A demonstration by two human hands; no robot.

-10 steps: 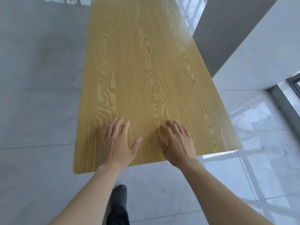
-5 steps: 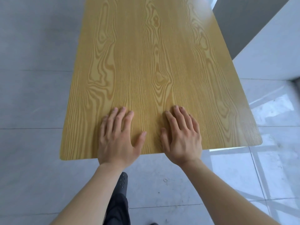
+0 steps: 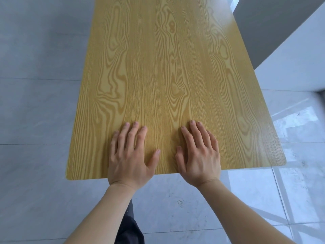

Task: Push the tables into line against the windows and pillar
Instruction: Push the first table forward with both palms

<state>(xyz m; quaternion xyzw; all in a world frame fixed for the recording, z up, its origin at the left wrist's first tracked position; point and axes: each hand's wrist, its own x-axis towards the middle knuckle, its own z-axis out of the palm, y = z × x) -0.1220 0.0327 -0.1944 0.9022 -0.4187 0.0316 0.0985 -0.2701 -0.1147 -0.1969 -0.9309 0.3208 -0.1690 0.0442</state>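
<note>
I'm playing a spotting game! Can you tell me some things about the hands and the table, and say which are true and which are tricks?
1. Both hands lie flat on the wooden table. True.
2. The left hand holds a cup. False: it holds nothing.
3. The right hand is a fist. False: its fingers are stretched out.
4. The floor has grey tiles. True.
5. A pillar stands by the table's right side. True.

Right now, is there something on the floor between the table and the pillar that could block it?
Nothing visible does. The table has its right edge already close along the grey pillar, and the floor beside it shows only bare tiles. Both the left hand and right hand lie flat on the tabletop.
</note>
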